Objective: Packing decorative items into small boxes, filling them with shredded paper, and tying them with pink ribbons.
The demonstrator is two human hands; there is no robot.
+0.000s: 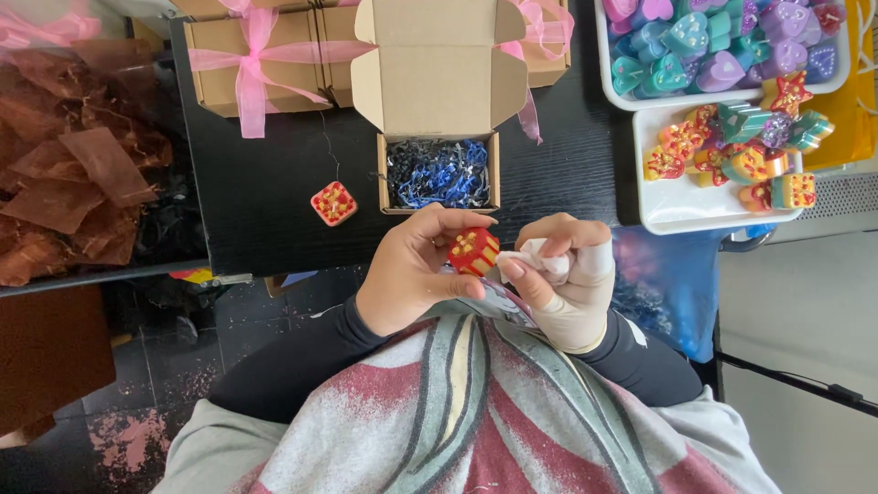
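My left hand (412, 270) holds a small red cube-shaped block (473, 251) with yellow dots on its top, pinched between thumb and fingers. My right hand (567, 279), with white bandaging on the thumb and wrist, holds a crumpled white cloth (538, 263) pressed against the side of the block. Both hands are close to my chest, just in front of an open cardboard box (437, 82) filled with blue and black shredded paper (439, 172). A second red block (334, 203) lies on the black table (265, 192) left of the box.
Closed cardboard boxes tied with pink ribbon (251, 64) stand at the back. A white tray (681, 206) of red and yellow shapes and another white tray (622, 91) of heart-shaped pieces sit at the right. Brown crumpled sheets (64, 165) lie left. A blue bag (663, 274) hangs below.
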